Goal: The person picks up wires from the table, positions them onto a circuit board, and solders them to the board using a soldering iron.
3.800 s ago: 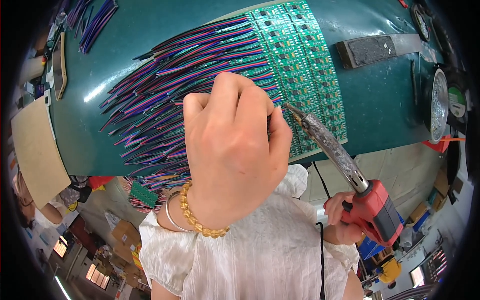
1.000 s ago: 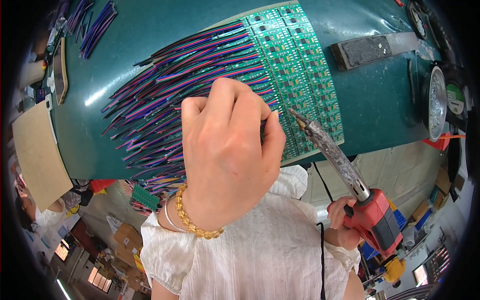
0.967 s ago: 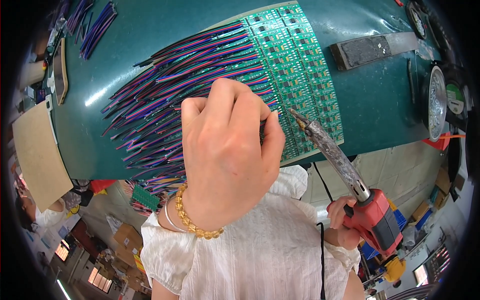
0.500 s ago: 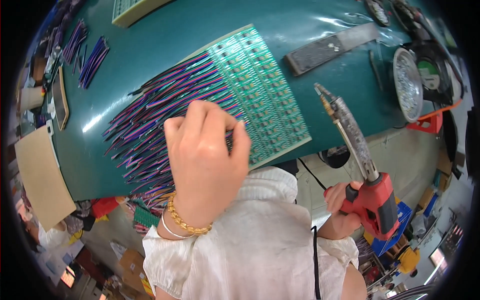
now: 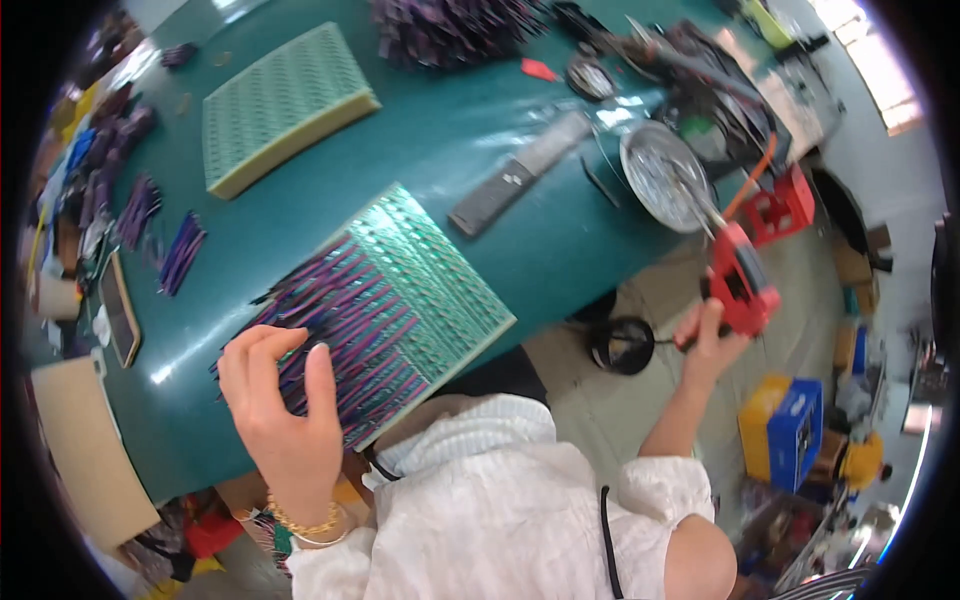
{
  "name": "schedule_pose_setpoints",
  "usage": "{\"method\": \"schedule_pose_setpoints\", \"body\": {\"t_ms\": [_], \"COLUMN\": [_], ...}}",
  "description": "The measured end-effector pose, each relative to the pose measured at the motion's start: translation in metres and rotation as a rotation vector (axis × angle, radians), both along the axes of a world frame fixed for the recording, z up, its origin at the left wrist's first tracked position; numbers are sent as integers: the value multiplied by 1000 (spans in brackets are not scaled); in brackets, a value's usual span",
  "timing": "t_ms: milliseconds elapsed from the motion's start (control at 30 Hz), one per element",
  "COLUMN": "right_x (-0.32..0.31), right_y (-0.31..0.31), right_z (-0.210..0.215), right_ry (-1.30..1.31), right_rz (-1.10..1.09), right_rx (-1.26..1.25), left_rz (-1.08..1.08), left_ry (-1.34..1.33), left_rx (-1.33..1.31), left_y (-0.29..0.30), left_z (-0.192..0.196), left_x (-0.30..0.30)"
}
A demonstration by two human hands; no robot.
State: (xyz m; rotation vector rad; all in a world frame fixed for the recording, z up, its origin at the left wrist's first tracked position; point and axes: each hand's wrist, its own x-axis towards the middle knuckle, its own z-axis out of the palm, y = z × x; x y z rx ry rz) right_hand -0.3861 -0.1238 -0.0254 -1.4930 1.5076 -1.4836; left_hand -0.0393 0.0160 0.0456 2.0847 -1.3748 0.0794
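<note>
While the right hand [image 5: 708,335] is wrapped around the handle of the red iron [image 5: 745,280], whose barrel crosses in front of the dish [image 5: 655,165], the left hand [image 5: 285,410] hovers at the near left of the board [image 5: 435,275], loosely spread, thumb apart from the curled fingers; whether it touches the wires [image 5: 350,315] I cannot tell, and it hides some of their ends. The board lies near the table's [image 5: 580,270] front edge, the wires covering its left part. Between board and dish lies a dark bar [image 5: 520,172]. Beyond the board sit a green stack [image 5: 285,105] and a wire heap [image 5: 455,25]; a phone [image 5: 120,310] and a small wire bundle [image 5: 182,255] lie leftward, a red stand [image 5: 790,205] just right of the dish.
</note>
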Motion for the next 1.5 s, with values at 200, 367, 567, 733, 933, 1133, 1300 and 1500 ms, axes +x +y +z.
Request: {"method": "schedule_pose_setpoints", "body": {"t_ms": [200,367,567,733,933,1133,1300,1500], "right_x": [-7,8,28,31,35,41,40,43], "right_y": [6,11,25,33,35,43,47,45], "right_z": [-5,-13,-19,-17,-25,-20,-23,-24], "right_ry": [-229,-269,-233,-275,-307,-340,-409,-386], "right_rz": [170,339,368,396,384,436,415,527], "right_rx": [-44,-121,-93,-22,10,0,40,18], "left_rz": [159,249,27,-4,-5,-5,-142,-209], "left_ry": [-242,-321,-422,-431,-246,-157,185,314], "left_rx": [19,-33,21,41,67,-94,-200,-206], "left_y": [3,-18,-40,-42,-38,-31,-13,13], "left_z": [-27,-61,-75,-82,-82,-72,-13,-1], "left_x": [107,184,204,202,185,167,92,-1]}}
